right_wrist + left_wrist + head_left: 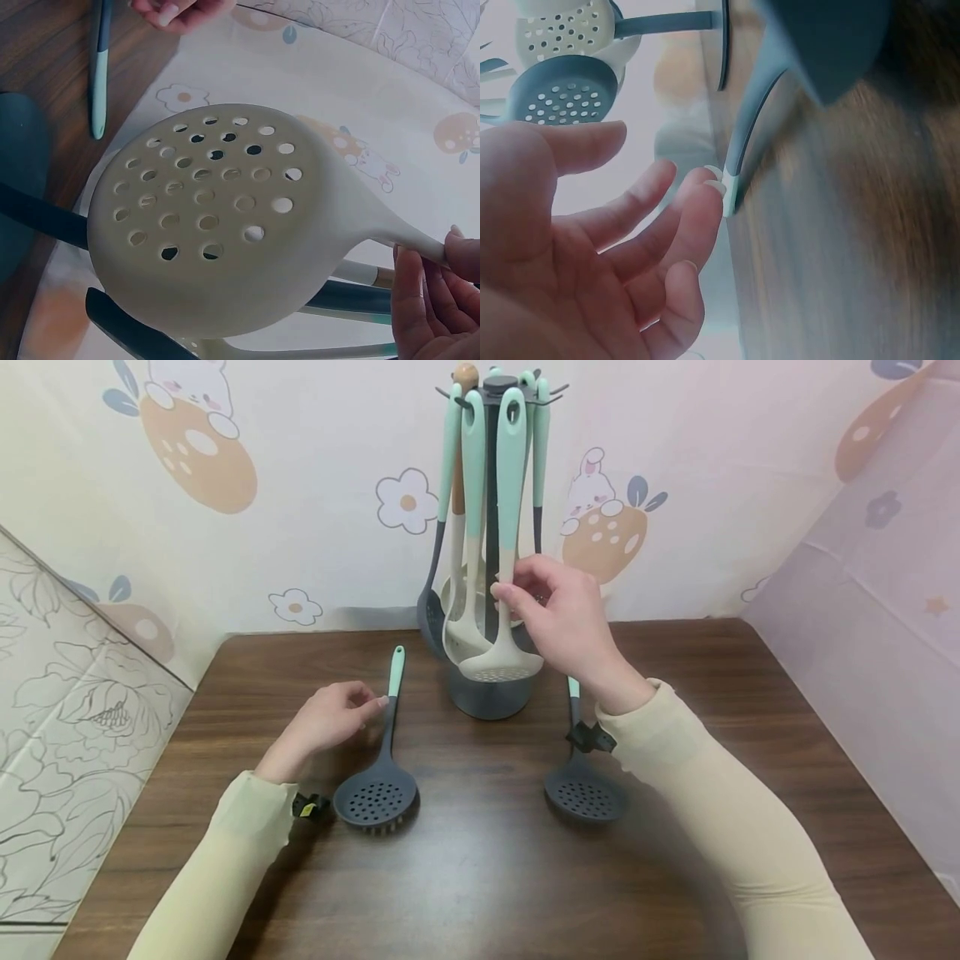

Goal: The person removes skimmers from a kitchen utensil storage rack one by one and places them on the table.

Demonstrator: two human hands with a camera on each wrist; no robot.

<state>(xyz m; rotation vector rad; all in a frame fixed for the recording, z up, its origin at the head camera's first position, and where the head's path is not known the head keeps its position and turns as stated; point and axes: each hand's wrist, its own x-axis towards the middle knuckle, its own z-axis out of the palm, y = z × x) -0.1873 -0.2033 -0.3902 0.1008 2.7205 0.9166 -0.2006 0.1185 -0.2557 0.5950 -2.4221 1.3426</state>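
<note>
My right hand (pixel 566 610) pinches the cream handle of a skimmer (pixel 510 656) with a mint grip, in front of the utensil rack (pixel 491 697). Whether its top hole is on a hook I cannot tell. The right wrist view shows the perforated cream head of the skimmer (pixel 300 255) close up, with thumb and fingers on its neck. On the table, a dark grey skimmer (pixel 375 793) lies by my left hand (pixel 330 718). The left fingers are loosely bent, their tips at the handle near its mint end; the left wrist view shows no grip round it.
A second dark grey skimmer (pixel 585 793) lies on the wooden table (pixel 480 877) below my right forearm. On the rack hang several other utensils, among them a cream ladle (pixel 465 635) and a dark utensil (pixel 431 614). A patterned wall covering (pixel 322 527) stands behind.
</note>
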